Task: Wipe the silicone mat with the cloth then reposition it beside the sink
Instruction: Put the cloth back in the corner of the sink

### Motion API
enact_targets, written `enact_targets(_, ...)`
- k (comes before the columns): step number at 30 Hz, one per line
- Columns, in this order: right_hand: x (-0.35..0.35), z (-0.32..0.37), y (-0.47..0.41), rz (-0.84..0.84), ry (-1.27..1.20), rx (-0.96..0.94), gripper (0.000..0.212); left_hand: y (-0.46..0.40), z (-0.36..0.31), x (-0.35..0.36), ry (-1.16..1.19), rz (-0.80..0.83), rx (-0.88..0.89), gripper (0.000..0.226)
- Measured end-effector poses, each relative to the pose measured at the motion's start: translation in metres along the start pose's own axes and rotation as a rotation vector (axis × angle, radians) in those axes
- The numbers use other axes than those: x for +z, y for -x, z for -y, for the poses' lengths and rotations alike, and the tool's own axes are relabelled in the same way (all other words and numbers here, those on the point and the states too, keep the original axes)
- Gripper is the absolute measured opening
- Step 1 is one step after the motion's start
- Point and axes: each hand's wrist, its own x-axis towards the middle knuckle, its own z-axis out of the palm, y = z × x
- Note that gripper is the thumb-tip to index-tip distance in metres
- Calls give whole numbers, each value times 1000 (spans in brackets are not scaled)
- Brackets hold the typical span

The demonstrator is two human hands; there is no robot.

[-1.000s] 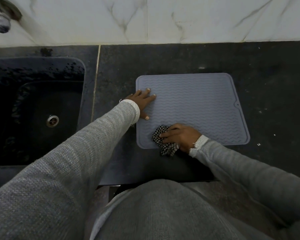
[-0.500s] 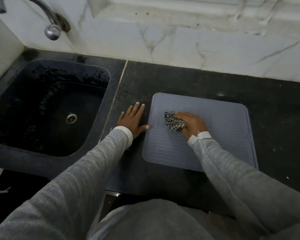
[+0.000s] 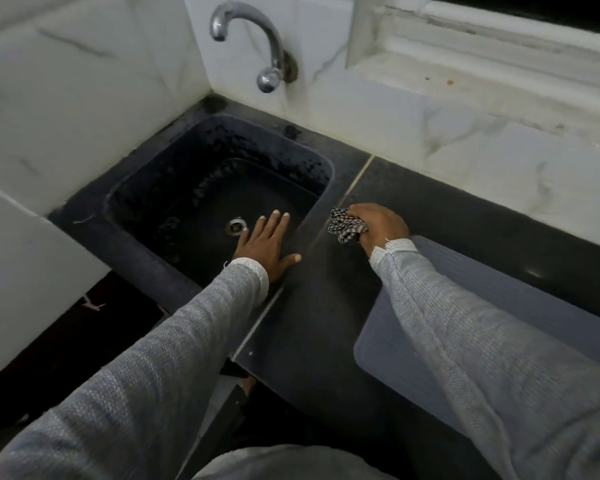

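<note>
The silicone mat (image 3: 388,344) lies flat on the black counter (image 3: 312,327), on the side away from the sink (image 3: 222,188), with a bare strip of counter between its near edge and the sink's rim. It is not yet beside the sink. My right sleeve (image 3: 465,334) crosses over it and hides much of its middle, so I read its long axis as running roughly along the counter, parallel to the sink's rim, though I cannot be sure.

From my fingers, the mat lies back and away from the sink: both hands are closer to the sink than the mat is. My right hand (image 3: 383,225) is the nearer of the 2 to it, its wrist just past the mat's far corner. Its fingers are curled tight around the bunched checked cloth (image 3: 345,226), which pokes out toward the sink and rests on or just above the counter; I cannot tell which.

My left hand (image 3: 267,244) is over the sink's rim, fingers straight and spread, thumb out toward the counter, holding nothing. Whether the palm bears on the rim I cannot tell.

I judge the coming move needs a hand brought back to the mat's sink-side edge, to draw it across the bare strip.
</note>
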Motion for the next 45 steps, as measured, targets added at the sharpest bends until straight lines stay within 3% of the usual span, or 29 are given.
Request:
enact_targets(14, 110, 130, -220, 128, 106, -61, 38, -113, 199, -94, -61, -71, -59, 89)
enact_targets(21, 158, 175, -315, 208, 210, -11, 32, -164, 266, -133, -104, -79, -28, 87)
enact_targets(27, 184, 183, -382, 291, 298, -19, 41, -212, 294, -141, -75, -65, -12, 87)
enact_targets(33, 210, 183, -446, 294, 318, -40, 25, -257, 310, -131, -52, -42, -3, 87)
enact_targets(41, 262, 175, -527, 126, 344, -91, 19, -293, 319, -109, -14, 23, 0, 86)
enact_targets(45, 291, 177, -527, 147, 373, -85, 20, -300, 326, -100, 16, 50, -9, 86)
